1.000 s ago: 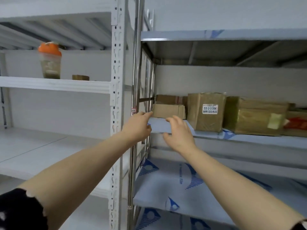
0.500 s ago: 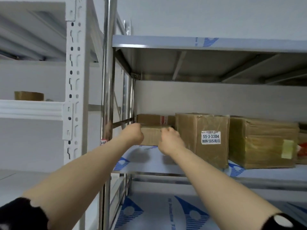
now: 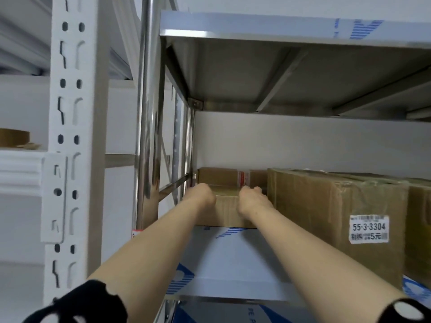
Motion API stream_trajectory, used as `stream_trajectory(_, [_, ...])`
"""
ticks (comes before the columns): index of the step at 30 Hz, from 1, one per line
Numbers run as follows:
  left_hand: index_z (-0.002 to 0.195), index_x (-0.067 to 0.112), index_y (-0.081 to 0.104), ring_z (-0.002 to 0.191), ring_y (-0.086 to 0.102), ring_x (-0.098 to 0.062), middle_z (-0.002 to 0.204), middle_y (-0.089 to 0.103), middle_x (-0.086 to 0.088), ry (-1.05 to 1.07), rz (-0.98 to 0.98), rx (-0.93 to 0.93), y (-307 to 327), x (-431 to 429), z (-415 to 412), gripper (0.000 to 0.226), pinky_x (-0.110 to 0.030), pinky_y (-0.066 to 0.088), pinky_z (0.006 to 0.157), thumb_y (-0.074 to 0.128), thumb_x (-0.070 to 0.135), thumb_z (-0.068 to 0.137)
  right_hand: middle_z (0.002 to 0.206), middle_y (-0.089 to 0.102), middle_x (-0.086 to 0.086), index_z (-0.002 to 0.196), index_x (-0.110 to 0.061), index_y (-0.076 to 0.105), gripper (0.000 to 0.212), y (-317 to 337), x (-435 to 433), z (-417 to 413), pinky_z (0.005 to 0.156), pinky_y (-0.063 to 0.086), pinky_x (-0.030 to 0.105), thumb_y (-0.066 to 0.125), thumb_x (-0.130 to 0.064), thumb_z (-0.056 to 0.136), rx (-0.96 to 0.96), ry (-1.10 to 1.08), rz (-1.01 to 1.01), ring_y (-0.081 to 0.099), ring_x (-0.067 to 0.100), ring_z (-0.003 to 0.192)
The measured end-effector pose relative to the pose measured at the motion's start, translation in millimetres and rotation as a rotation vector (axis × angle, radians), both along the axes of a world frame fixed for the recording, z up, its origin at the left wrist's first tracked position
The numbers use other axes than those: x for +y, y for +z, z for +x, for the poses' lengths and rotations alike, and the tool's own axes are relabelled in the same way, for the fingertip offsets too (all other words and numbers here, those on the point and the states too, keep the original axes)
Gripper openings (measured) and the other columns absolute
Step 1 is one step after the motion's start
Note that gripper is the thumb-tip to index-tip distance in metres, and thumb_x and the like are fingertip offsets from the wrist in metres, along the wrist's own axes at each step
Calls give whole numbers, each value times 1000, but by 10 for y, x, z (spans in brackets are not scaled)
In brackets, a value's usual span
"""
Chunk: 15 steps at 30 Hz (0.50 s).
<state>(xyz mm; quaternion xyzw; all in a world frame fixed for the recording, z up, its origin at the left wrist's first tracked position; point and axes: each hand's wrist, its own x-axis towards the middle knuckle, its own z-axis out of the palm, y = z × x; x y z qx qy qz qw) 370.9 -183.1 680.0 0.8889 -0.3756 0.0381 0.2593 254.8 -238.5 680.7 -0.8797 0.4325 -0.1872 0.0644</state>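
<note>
A small flat cardboard box (image 3: 227, 210) lies at the left end of a steel shelf (image 3: 233, 264). My left hand (image 3: 200, 194) grips its upper left corner, fingers curled over the top edge. My right hand (image 3: 253, 200) grips the upper right corner the same way. Both forearms reach up from below. The fingertips are hidden behind the box top. Another brown box (image 3: 231, 176) with a red and white label sits behind it.
A tall taped carton (image 3: 326, 220) with a white label 55-3-3304 stands right beside the small box; more cartons (image 3: 419, 224) follow to the right. A chrome post (image 3: 147, 136) and a white slotted upright (image 3: 70, 136) stand left. A tape roll (image 3: 14, 137) sits on the white shelf.
The camera has come closer and looks higher up. Both hands went from the shelf edge to the small box and now curl over its top corners.
</note>
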Motion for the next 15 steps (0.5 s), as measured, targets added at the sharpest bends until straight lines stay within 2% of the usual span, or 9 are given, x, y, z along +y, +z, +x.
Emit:
stream_trajectory(4, [118, -3, 60, 115, 55, -35, 123, 59, -21, -40, -29, 5, -22, -36, 46, 32, -36, 46, 93, 42, 7, 94, 146, 28, 22, 143, -6, 34, 54, -7, -35, 16, 103, 42, 45, 50, -8, 91, -22, -43, 19, 36, 40, 130])
stream_trajectory(9, [134, -3, 48, 123, 50, -35, 130, 55, -20, -30, 13, -25, -29, -31, 15, 42, -36, 43, 98, 40, 11, 95, 145, 29, 21, 141, -6, 36, 52, -34, -41, 33, 101, 44, 43, 50, -10, 92, -58, -54, 50, 41, 39, 127])
stream_trajectory(15, [126, -3, 53, 124, 49, -35, 132, 54, -19, 5, 79, -70, 1, 79, -95, 34, -35, 40, 99, 38, 11, 98, 143, 31, 18, 140, -4, 37, 48, -13, 26, -93, 99, 42, 38, 47, -10, 93, -125, -42, 45, 37, 37, 128])
